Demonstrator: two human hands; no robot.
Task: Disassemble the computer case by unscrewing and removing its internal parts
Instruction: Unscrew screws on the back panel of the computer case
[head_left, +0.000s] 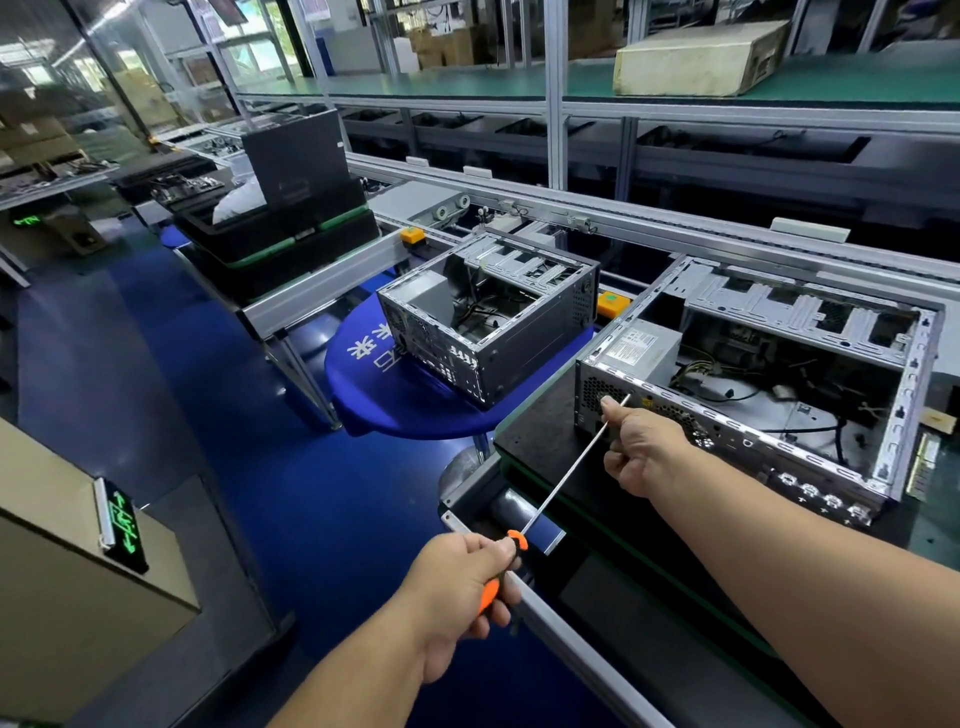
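While gripping the screwdriver (566, 467) handle, left hand (462, 592); right hand (641, 452) pinching its shaft.

To the left of our bench we see a second open case (488, 317) standing on a round blue stool (395, 395) printed with white characters. Behind it, black trays (280, 234) are stacked on the conveyor frame, with a dark box (293, 156) standing on top. An orange button housing (413, 235) sits on the conveyor rail. On the green shelf (831, 83) above lies a yellowed old case (701, 60). At lower left, a cardboard box (67, 587) carries a green exit sign (122, 525). The floor (249, 467) is glossy blue.
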